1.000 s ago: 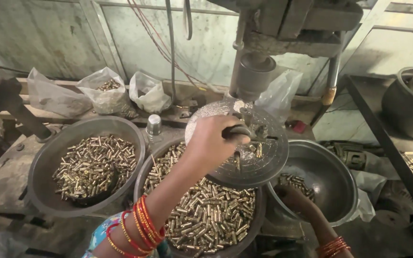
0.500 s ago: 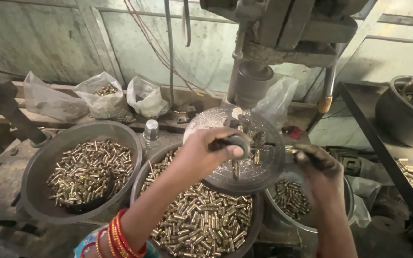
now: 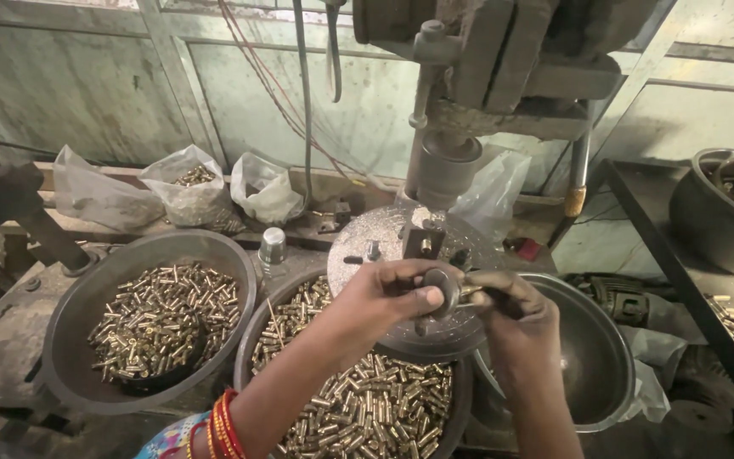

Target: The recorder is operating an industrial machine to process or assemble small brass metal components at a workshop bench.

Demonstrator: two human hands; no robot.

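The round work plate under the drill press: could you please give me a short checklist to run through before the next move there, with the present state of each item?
1. Left hand grips the dark knob over the round plate: ok.
2. Right hand holds a small brass piece beside the knob: ok, though the piece is mostly hidden.
3. Both hands out from under the drill head: not ok, they are just in front of and below it.
4. Spindle stopped: cannot tell.
5. Middle bowl stocked with brass pieces: ok.
6. Right bowl has room: ok, as far as it shows.
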